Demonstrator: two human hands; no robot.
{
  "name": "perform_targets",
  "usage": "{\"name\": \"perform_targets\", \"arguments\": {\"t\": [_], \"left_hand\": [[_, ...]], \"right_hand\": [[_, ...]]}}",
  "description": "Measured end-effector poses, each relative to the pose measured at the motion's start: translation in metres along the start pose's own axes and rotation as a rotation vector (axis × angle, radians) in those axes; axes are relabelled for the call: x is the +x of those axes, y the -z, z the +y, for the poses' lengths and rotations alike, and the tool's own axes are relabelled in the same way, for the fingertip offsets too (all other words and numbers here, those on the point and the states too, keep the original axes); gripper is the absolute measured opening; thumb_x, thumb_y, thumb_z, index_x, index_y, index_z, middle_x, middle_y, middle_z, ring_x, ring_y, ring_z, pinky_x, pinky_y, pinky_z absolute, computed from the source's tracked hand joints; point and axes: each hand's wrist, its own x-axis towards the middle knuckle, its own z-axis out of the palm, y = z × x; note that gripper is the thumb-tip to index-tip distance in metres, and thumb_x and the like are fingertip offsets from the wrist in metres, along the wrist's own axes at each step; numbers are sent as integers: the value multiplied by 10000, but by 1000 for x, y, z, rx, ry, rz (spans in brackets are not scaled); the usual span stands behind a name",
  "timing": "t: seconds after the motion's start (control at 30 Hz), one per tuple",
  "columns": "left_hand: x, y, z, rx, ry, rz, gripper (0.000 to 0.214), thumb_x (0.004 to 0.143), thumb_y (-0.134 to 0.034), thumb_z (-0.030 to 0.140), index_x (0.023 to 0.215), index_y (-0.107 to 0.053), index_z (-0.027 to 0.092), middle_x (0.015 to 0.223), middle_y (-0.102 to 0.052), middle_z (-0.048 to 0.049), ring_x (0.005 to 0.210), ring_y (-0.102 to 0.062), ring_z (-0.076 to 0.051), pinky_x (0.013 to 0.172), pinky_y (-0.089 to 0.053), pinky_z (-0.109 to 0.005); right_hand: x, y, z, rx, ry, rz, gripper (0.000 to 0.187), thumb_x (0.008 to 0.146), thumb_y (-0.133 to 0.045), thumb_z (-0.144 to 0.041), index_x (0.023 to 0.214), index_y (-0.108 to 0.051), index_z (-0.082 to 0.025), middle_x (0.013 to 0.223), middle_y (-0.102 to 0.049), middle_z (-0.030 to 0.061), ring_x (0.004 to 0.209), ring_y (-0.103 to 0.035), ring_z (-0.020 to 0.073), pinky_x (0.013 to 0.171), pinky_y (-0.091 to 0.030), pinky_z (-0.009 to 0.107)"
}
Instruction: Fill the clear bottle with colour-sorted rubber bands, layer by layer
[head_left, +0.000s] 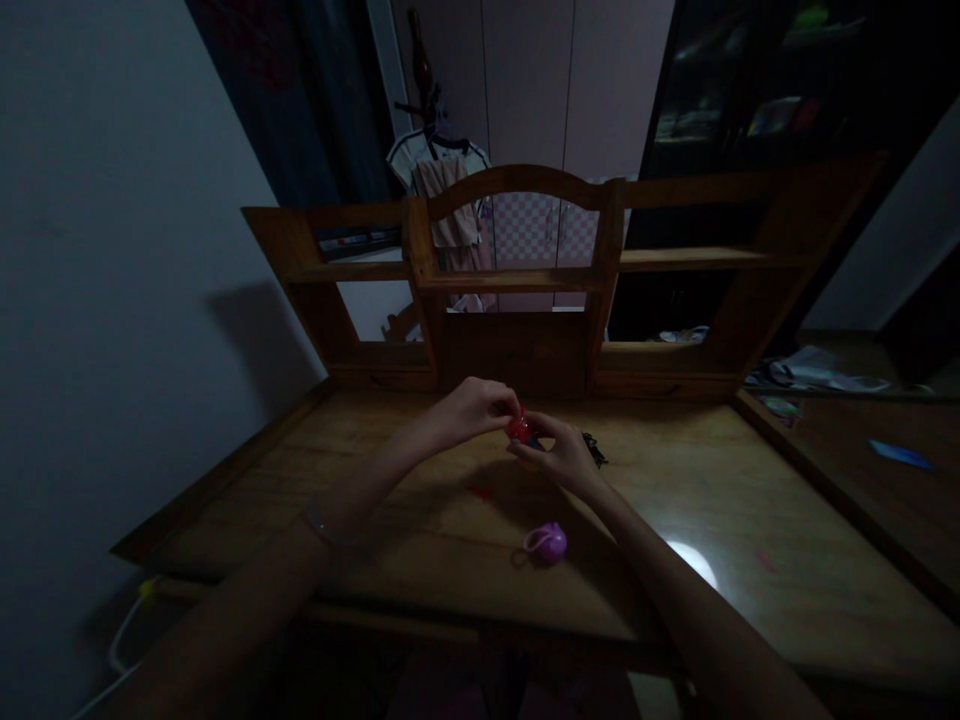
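Above the middle of the wooden desk, a small shiny red round object (pixel 518 428) sits between my two hands. My left hand (pixel 484 405) pinches at its top left side, fingers closed. From the right, my right hand (pixel 559 450) grips it between thumb and fingers. Its exact kind is too small and dark to make out. Below the hands lies a purple ball-shaped trinket (pixel 551 542) with a loop on its left side. A small red piece (pixel 481 491) rests on the desk left of it. Just beyond my right hand is a dark tangled bundle (pixel 593 449).
The wooden desk (pixel 375 520) has a shelf unit (pixel 517 282) along its back edge. A wall (pixel 135 250) closes off the left side. To the right stands a lower brown surface with a blue flat item (pixel 900 454). Light reflects brightly off the desk's right half.
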Motion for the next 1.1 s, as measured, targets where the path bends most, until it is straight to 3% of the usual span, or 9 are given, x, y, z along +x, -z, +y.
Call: {"name": "perform_targets", "arguments": {"t": [0.27,0.47,0.67,0.87,1.1], "left_hand": [[5,12,15,-36,-16,-155,145,853,-570,101,971,-641,146,874,-710,-33,806,-667,-132,685,-463,-220],[5,6,16,5,29,-70,125,866,-576,122,990,-588,140,817,-702,-32,746,-663,-130,666,-459,-224],[4,3,8,29,25,-17,350,852,-616,152,1200,-576,158,907,-726,-45,836,-680,-152,758,-475,-247],[7,-1,4,175,-32,-43,140,872,-581,151,921,-711,160,855,-711,-39,792,-656,-145,729,-448,-231],[2,8,11,230,-63,-88,257,893,-511,110,1033,-715,181,934,-688,-60,863,-636,-151,762,-453,-240]], "right_hand": [[0,-1,1,-20,6,0,465,758,-737,-438,1165,-658,-228,1005,-722,49,868,-674,212,754,-527,313],[1,-1,1,-5,-7,-2,439,755,-735,-427,1145,-666,-237,993,-723,47,866,-673,214,776,-536,333],[1,0,0,-5,-1,-12,450,757,-732,-407,1168,-661,-239,1001,-723,43,881,-673,216,769,-540,326],[1,1,2,-2,10,-2,409,772,-720,-408,1141,-675,-238,1016,-723,36,852,-679,205,774,-536,317],[1,0,3,-11,12,-7,416,774,-717,-403,1149,-667,-231,992,-724,36,871,-676,212,787,-539,325]]}}
